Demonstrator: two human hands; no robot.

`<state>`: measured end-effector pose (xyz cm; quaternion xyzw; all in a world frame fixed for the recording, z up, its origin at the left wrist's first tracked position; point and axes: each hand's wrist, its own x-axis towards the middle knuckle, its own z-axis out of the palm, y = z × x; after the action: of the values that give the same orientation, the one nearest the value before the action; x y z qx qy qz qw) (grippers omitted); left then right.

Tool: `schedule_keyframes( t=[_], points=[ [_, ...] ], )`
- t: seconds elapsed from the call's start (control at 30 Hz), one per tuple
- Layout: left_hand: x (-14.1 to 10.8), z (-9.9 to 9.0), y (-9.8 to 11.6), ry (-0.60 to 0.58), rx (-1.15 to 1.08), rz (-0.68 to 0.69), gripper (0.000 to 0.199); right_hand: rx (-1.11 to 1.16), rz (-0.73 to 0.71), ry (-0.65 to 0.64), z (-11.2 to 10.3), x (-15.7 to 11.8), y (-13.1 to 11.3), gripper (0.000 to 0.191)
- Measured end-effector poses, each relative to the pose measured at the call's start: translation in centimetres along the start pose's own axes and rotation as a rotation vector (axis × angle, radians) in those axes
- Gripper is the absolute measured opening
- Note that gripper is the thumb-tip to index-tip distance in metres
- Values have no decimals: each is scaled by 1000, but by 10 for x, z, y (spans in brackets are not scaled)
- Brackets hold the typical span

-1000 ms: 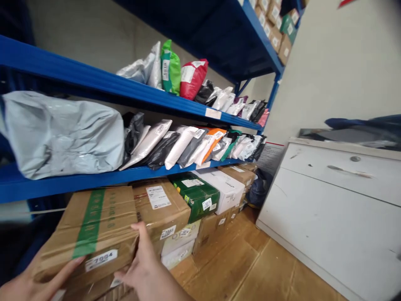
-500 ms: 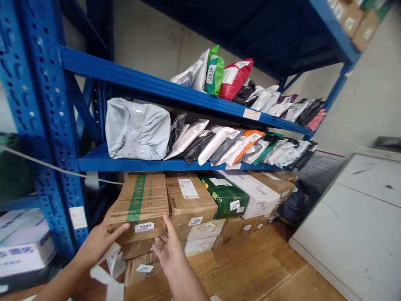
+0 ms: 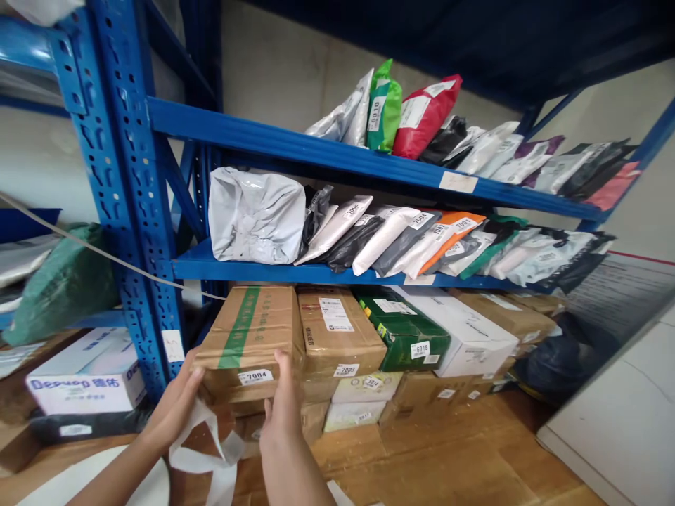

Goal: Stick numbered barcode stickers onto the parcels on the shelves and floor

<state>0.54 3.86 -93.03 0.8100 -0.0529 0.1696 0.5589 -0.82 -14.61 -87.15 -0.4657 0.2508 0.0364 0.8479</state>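
A brown cardboard box [image 3: 279, 325] with a green tape stripe and a "7004" label sits between my hands at the left end of a row of boxes under the blue shelf. At its front left corner, my left hand [image 3: 176, 402] grips the side, thumb along the edge. My right hand [image 3: 283, 404] presses the front right part, with its thumb up at the top edge and the fingers partly hidden below. A taped brown box [image 3: 337, 342] labelled "7003" stands right beside it. Loose white paper strips [image 3: 224, 460] hang below the held box.
Blue rack shelves [image 3: 316, 270] above carry several labelled mailing bags. A green box [image 3: 408, 334] and a white box [image 3: 458, 334] continue the row rightward. To the left are a rack post [image 3: 140, 211], a thin cable [image 3: 105, 254] and a white printed box [image 3: 89, 379]. A white cabinet [image 3: 622, 407] stands at right.
The view has swung left, so things appear farther right. My right hand has closed in on the box's front, and the lower box's "7001" label is now hidden.
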Motion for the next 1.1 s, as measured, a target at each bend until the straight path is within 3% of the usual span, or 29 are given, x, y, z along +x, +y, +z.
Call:
schedule_keyframes(
  t=[0.07,0.1,0.2,0.3,0.43,0.57,0.83,0.93,1.1],
  points=[
    [-12,-12,-2,34,56,93,63,204,162,83,-2,-21,-4,44],
    [-18,-19,0,58,90,169,63,315,247,57,-4,-31,-7,46],
    [-28,-32,17,112,218,387,53,553,460,-201,-14,-46,-8,67],
    [-28,-23,47,44,328,466,44,691,622,-328,-24,-43,2,90],
    [-17,9,81,-113,462,374,64,872,589,-311,-30,-32,16,84],
    [-1,25,93,-169,503,300,65,919,526,-319,-21,-23,14,75],
    [11,17,89,-157,480,297,62,830,532,-205,-12,-23,0,76],
    [40,12,106,-116,462,217,60,746,577,-153,-14,-24,3,82],
    [89,20,129,-172,579,59,56,760,622,-168,-15,-25,5,91]
  ],
)
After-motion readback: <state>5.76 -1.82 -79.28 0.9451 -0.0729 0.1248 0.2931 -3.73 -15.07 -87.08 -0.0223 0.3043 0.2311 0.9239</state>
